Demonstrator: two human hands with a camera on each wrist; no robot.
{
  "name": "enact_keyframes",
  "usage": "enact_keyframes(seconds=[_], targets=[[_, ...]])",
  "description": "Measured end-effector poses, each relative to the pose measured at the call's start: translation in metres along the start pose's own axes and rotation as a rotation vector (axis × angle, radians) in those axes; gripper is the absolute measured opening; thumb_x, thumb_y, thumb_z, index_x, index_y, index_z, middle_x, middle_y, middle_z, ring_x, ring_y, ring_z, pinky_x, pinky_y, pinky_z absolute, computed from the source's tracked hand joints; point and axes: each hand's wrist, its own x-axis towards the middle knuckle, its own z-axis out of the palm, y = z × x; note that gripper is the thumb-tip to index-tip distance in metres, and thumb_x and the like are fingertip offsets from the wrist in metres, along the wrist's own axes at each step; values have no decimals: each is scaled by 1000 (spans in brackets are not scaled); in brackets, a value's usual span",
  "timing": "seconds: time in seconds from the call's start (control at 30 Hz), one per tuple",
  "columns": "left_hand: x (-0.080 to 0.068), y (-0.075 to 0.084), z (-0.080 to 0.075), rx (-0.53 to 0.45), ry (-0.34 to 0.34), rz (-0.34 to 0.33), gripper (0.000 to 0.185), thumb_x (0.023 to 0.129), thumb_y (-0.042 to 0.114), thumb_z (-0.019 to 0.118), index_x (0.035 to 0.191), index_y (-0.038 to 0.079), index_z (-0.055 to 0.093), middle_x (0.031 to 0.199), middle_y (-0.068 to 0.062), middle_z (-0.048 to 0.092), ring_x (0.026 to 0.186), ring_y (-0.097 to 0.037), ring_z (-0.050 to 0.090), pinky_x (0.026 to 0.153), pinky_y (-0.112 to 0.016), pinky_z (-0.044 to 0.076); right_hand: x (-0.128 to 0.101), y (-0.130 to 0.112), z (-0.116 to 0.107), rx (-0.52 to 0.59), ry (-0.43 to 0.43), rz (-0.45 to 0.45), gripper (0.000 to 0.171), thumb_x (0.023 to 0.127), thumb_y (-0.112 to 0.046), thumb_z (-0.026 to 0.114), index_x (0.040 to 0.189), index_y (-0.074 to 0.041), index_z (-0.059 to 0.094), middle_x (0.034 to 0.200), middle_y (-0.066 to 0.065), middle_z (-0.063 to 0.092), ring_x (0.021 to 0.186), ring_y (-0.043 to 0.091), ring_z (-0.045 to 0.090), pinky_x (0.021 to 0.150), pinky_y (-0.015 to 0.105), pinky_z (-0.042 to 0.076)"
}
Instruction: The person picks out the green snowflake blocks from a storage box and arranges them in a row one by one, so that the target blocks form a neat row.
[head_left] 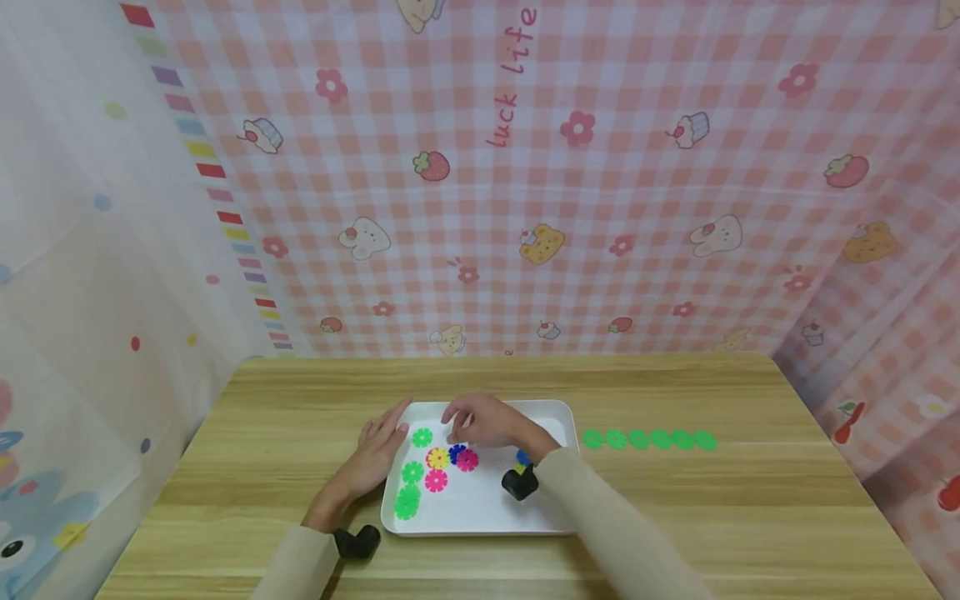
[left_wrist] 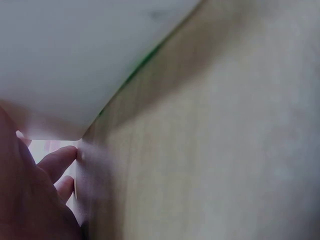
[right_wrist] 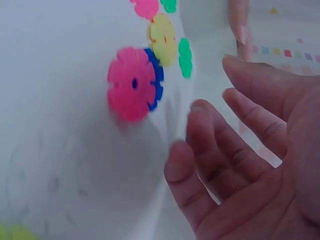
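Our left hand [head_left: 372, 461], fingers straight, rests at the tray's [head_left: 480, 515] left edge, likely steadying it; our right hand [head_left: 486, 421], fingers apart, empty, hovers near discs [head_left: 436, 481].

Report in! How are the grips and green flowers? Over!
Right grip looks empty over tray; left grip at its left edge. Six green pieces lined up on table, more in tray. Pink piece overlaps blue one.

In the frame's lower centre, a white rectangular tray [head_left: 487, 508] lay on the wood-grain table [head_left: 750, 517], green notched plastic discs [head_left: 412, 472] in its left part, a row of green notched discs [head_left: 639, 439] at lower right
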Motion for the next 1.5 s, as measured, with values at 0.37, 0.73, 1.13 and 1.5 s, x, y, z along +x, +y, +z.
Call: enact_keyframes(seconds=[0.37, 0.73, 1.13, 1.5], targets=[[2, -3, 1, 5, 7, 49, 53, 110, 34, 24, 160, 17, 17, 164, -14, 20, 152, -36, 8, 118, -58, -11, 24, -1, 35, -39, 64, 127, 28, 90, -20, 74, 117, -16, 68, 82, -2, 62, 69, 11, 57, 63, 23, 48], [1, -1, -1, 4, 4, 41, 55, 110, 38, 23, 160, 18, 17, 164, -16, 19, 151, -38, 7, 118, -58, -11, 32, -6, 51, -247, 156, 155, 28, 88, -26, 76, 115, -24, 72, 87, -8, 63, 76, 7, 54, 66, 24, 44], [1, 0, 0, -6, -16, 21, 53, 110, 35, 26, 160, 21, 16, 165, -13, 17, 152, -35, 5, 118, -57, -11, 25, -7, 46, -188, 105, 151, 20, 83, -20, 81, 99, -20, 69, 74, -3, 56, 65, 10, 51, 57, 23, 42], [0, -1, 0, -2, 9, 36, 53, 110, 35, 26, 160, 19, 18, 164, -15, 20, 152, -37, 8, 118, -57, -10, 17, -14, 45, -111, 82, 185, 20, 86, -12, 77, 94, -16, 60, 78, 1, 57, 65, 14, 53, 53, 24, 45]])
